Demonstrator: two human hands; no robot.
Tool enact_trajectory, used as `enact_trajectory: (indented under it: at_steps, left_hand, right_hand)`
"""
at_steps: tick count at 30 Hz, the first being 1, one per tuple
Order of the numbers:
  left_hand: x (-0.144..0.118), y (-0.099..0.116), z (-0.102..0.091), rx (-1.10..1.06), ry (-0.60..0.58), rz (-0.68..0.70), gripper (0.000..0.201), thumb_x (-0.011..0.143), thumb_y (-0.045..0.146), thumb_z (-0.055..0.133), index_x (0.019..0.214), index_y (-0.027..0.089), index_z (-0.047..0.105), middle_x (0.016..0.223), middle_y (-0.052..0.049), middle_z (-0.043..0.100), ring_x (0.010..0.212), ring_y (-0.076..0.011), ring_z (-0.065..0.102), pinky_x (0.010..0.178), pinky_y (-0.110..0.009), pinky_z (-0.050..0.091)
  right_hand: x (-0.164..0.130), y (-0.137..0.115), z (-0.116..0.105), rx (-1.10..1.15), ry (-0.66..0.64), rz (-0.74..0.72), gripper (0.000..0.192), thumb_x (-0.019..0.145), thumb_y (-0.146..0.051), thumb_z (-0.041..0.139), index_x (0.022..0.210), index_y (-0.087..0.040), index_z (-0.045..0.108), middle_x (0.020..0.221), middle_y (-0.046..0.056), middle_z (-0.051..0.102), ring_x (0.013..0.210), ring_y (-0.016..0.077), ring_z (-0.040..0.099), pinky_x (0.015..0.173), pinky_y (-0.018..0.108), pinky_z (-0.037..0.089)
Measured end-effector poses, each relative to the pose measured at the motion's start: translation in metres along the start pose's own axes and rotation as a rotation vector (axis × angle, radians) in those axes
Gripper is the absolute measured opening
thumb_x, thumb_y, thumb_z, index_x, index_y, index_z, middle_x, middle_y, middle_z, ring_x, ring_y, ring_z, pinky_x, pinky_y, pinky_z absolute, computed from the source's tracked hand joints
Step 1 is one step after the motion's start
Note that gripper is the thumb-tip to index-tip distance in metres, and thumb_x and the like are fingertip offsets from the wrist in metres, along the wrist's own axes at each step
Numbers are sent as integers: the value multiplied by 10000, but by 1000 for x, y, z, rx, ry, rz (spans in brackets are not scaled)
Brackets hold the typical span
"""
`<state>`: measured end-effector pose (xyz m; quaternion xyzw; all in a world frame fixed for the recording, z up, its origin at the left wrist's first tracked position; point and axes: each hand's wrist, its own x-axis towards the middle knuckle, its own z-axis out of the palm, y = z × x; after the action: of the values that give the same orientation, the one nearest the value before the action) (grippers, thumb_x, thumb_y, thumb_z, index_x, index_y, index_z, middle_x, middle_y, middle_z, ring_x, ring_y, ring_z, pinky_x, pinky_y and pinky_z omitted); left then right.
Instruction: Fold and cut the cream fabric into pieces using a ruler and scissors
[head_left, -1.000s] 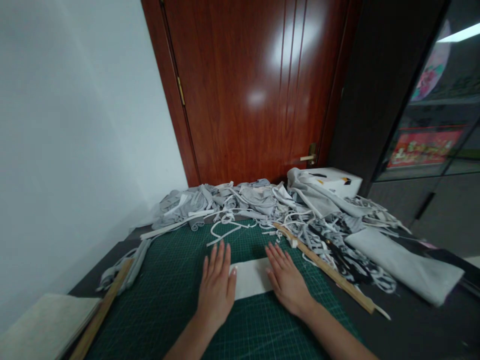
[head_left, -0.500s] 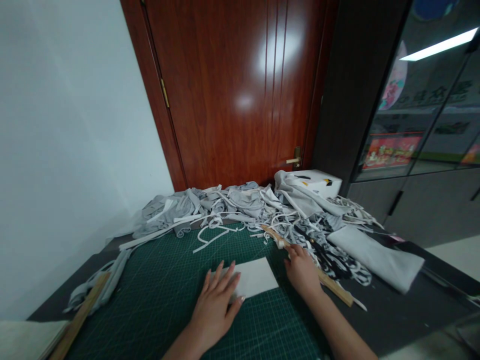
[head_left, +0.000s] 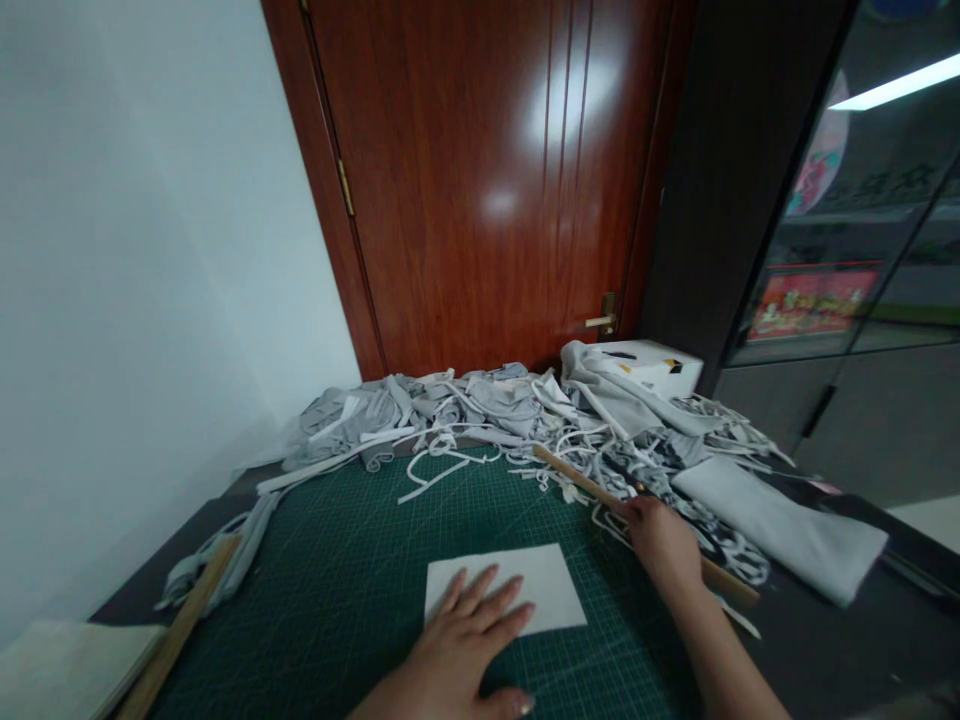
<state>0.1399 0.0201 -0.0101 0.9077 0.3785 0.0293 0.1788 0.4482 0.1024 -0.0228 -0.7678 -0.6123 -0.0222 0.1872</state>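
A white rectangular piece (head_left: 536, 585), paper or fabric, lies on the green cutting mat (head_left: 337, 560). My left hand (head_left: 469, 640) rests on its left part with the fingers spread. To the right, my right hand (head_left: 664, 540) is closed around the middle of a long wooden strip (head_left: 574, 478). The strip runs diagonally beside a heap of scraps, and the hand hides part of it.
Grey and white fabric scraps (head_left: 495, 405) are heaped along the back. A folded grey cloth (head_left: 780, 525) lies at the right, with a white box (head_left: 660, 370) behind. Another wooden strip (head_left: 180, 630) and a pale stack (head_left: 75, 665) are at the left.
My right hand has closed on the wooden strip, which now shows more clearly at its far end. My left hand has slid lower on the white piece. The view has shifted slightly.
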Motion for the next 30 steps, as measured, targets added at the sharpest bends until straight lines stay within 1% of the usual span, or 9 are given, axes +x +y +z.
enact_trajectory:
  at_steps: [5, 8, 10, 12, 15, 17, 22, 26, 30]
  left_hand:
    - [-4, 10, -1, 44, -7, 9, 642, 891, 638, 419, 1454, 445, 180, 1548, 51, 133, 1420, -320, 117, 1103, -643, 118]
    - [-3, 8, 3, 79, 1, 13, 617, 909, 610, 412, 1458, 433, 190, 1550, 44, 125, 1421, -312, 115, 1112, -620, 145]
    - [-2, 3, 10, 95, 37, 31, 617, 920, 578, 423, 1466, 406, 194, 1552, 28, 125, 1420, -302, 130, 1124, -578, 179]
    - [0, -1, 19, 106, 80, 67, 637, 924, 544, 444, 1478, 362, 188, 1553, -1, 144, 1416, -293, 166, 1131, -534, 208]
    - [3, -7, 33, 122, 104, 126, 652, 924, 492, 479, 1485, 298, 210, 1533, -43, 244, 1401, -275, 233, 1133, -471, 248]
    - [6, -8, 38, 115, 103, 157, 626, 930, 483, 470, 1476, 274, 248, 1507, -56, 320, 1386, -262, 280, 1126, -431, 280]
    - [5, 0, 30, 100, 136, 186, 524, 936, 445, 459, 1400, 209, 403, 1430, -84, 453, 1326, -241, 398, 1089, -377, 355]
    - [0, 5, 22, 133, 308, 166, 311, 918, 244, 458, 1190, 192, 599, 1265, -61, 612, 1215, -186, 520, 1063, -303, 394]
    - [-3, -1, 34, 295, 380, -6, 453, 874, 295, 527, 1319, 210, 503, 1454, -79, 420, 1318, -311, 391, 1045, -506, 390]
  right_hand:
    - [-3, -11, -26, -47, 219, 40, 301, 954, -221, 342, 1085, -175, 609, 808, 108, 709, 697, 254, 677, 545, 296, 390]
    - [-9, -29, -32, 126, 277, -96, 312, 951, -275, 389, 1171, -187, 592, 978, 111, 700, 769, 239, 677, 597, 300, 440]
    - [-17, -47, -30, 303, 165, -293, 321, 936, -317, 440, 1185, -195, 602, 1035, 95, 683, 833, 213, 669, 684, 290, 474]
    - [-29, -66, -21, 415, -36, -500, 331, 917, -325, 480, 1199, -213, 612, 1034, 77, 670, 876, 193, 654, 753, 275, 480]
    - [-50, -89, -2, 400, -284, -694, 349, 889, -269, 509, 1223, -270, 612, 964, 54, 652, 877, 190, 634, 767, 282, 477]
    - [-61, -97, 10, 368, -352, -775, 346, 877, -236, 521, 1199, -307, 624, 925, 42, 632, 871, 193, 615, 767, 302, 469]
    - [-69, -93, 25, 355, -299, -854, 340, 913, -239, 484, 1219, -324, 604, 1125, 67, 585, 1022, 229, 538, 864, 398, 430]
    - [-68, -83, 25, 408, -257, -796, 320, 917, -273, 501, 1218, -274, 611, 1151, 91, 581, 1039, 233, 532, 888, 406, 441]
    - [-65, -66, 24, 428, -207, -790, 283, 908, -239, 516, 1148, -288, 659, 1155, 73, 602, 1066, 220, 546, 914, 381, 455]
